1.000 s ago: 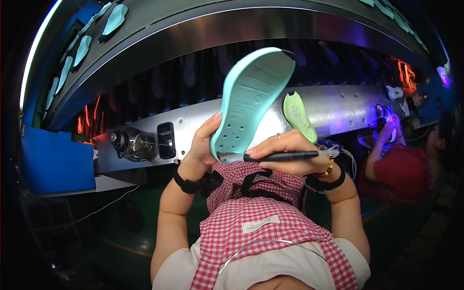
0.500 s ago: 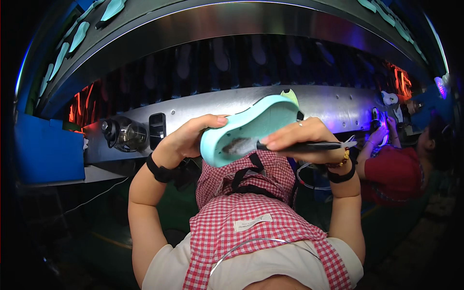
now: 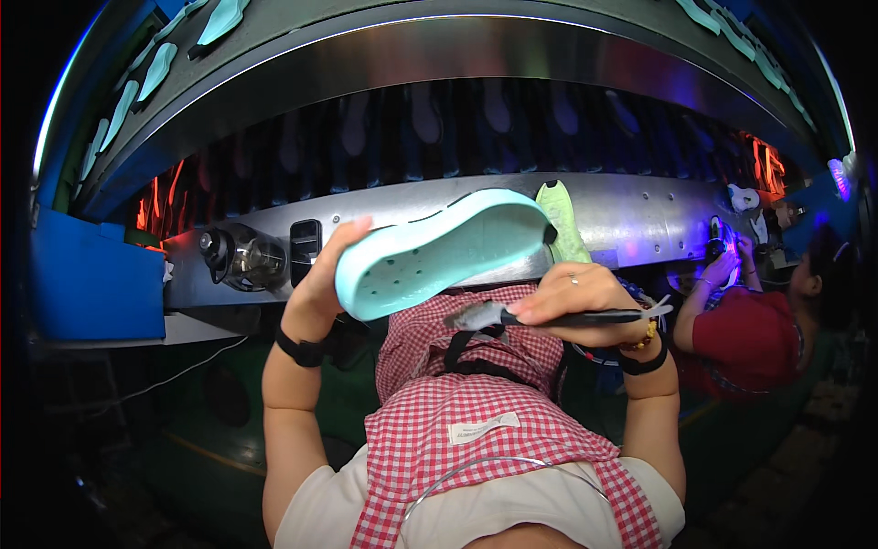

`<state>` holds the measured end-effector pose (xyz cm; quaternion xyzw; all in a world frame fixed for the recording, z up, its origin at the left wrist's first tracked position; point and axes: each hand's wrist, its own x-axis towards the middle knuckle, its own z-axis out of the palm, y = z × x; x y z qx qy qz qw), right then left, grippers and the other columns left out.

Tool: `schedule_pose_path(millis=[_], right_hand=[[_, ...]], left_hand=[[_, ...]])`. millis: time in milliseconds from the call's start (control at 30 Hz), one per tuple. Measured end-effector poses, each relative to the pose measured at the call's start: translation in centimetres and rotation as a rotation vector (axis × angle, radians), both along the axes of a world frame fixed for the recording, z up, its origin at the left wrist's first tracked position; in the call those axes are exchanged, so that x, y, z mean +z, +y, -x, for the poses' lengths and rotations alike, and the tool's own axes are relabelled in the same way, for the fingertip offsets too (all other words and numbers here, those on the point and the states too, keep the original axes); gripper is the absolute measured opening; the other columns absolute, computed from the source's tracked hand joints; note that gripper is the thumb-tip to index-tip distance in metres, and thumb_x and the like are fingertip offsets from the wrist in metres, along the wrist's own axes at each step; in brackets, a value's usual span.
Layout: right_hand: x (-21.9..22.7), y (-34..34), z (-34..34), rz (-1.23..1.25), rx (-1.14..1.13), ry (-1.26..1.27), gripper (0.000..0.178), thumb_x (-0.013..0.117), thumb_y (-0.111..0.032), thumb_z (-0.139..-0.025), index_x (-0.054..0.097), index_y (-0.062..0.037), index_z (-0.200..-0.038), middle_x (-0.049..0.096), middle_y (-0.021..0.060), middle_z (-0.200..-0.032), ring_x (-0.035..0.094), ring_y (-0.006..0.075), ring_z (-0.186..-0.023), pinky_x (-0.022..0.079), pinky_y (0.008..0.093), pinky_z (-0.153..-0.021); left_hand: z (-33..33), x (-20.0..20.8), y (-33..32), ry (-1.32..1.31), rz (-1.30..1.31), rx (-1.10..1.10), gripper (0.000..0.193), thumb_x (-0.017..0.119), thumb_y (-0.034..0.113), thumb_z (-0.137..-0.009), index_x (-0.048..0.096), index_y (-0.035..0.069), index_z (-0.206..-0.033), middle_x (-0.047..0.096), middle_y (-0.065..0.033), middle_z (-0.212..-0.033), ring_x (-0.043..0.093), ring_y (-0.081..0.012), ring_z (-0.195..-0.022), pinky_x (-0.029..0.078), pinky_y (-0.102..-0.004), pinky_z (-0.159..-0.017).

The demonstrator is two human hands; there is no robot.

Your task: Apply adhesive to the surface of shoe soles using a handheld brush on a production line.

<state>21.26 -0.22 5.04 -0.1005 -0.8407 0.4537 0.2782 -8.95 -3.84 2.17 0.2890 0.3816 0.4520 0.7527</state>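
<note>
My left hand [image 3: 322, 282] grips the heel end of a pale turquoise shoe sole [image 3: 448, 252] with a raised rim. Its inner face is turned up, with small dark holes toward the end I hold. In my right hand [image 3: 578, 295] is a black-handled brush [image 3: 477, 317] with greyish-white bristles. The bristles sit just below the sole, apart from it, above my checked apron. A light green shoe piece [image 3: 567, 231] lies on the metal bench behind the sole's far end, partly covered by it.
A clear jug with a black lid [image 3: 242, 258] and a black tray [image 3: 305, 247] stand left on the bench [image 3: 640, 220]. Turquoise soles [image 3: 157, 69] lie on the upper conveyor. To the right, a person in red [image 3: 745, 339] works on a shoe. Orange-glowing parts flank the bench.
The brush has come out of the sole's inside and moved down toward me. The sole has shifted slightly left, showing more of the light green piece behind it.
</note>
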Motion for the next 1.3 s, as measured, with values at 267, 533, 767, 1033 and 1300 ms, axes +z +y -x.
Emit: schedule_pose_path(millis=[267,533,767,1033,1300], right_hand=[[-3.6,0.1,2.5,0.38,-0.405,0.016,0.02,0.068,-0.005,-0.067,0.066,-0.0028,-0.087,0.058,0.0078,-0.081,0.055,0.015,-0.078,0.045,0.0257,-0.071],[-2.8,-1.4,2.7,-0.221,-0.237,-0.062,0.021,0.068,-0.009,-0.062,0.064,-0.0085,-0.083,0.06,0.0047,-0.07,0.057,0.0214,-0.074,0.042,0.0313,-0.067],[-0.2,1.7,2.1,0.116,-0.316,0.067,0.021,0.067,-0.004,-0.067,0.066,-0.0059,-0.088,0.062,0.008,-0.083,0.056,0.02,-0.08,0.045,0.0294,-0.073],[-0.1,1.7,1.3,0.144,-0.202,0.127,0.023,0.068,-0.001,-0.066,0.066,-0.0051,-0.088,0.063,0.0075,-0.082,0.056,0.018,-0.08,0.046,0.0277,-0.071],[-0.7,1.6,-0.2,0.353,-0.121,0.1,0.023,0.068,-0.001,-0.067,0.066,-0.0037,-0.09,0.062,0.0074,-0.084,0.056,0.0156,-0.081,0.046,0.027,-0.072]], left_hand=[[-7.7,-6.4,0.8,-0.686,-0.021,0.196,0.094,0.009,0.077,-0.072,0.031,0.005,-0.129,0.048,-0.0222,-0.114,0.048,-0.0351,-0.107,0.038,-0.048,-0.091],[-8.0,-5.5,1.5,-0.477,-0.083,0.523,0.091,0.013,0.077,-0.072,0.044,0.004,-0.116,0.057,-0.0158,-0.095,0.056,-0.0311,-0.089,0.041,-0.0507,-0.086],[-9.2,-3.9,2.7,-0.54,-0.174,0.468,0.093,0.014,0.08,-0.069,0.043,0.006,-0.117,0.057,-0.015,-0.092,0.055,-0.0297,-0.085,0.043,-0.0512,-0.082],[-8.4,-1.8,2.7,-0.557,-0.381,0.559,0.1,0.02,0.083,-0.065,0.039,0.004,-0.122,0.057,-0.013,-0.095,0.056,-0.0299,-0.086,0.04,-0.0541,-0.084],[-7.4,-0.6,2.4,-0.598,-0.568,0.548,0.097,0.022,0.082,-0.066,0.039,0.006,-0.124,0.056,-0.0135,-0.1,0.055,-0.0306,-0.091,0.036,-0.0533,-0.089]])
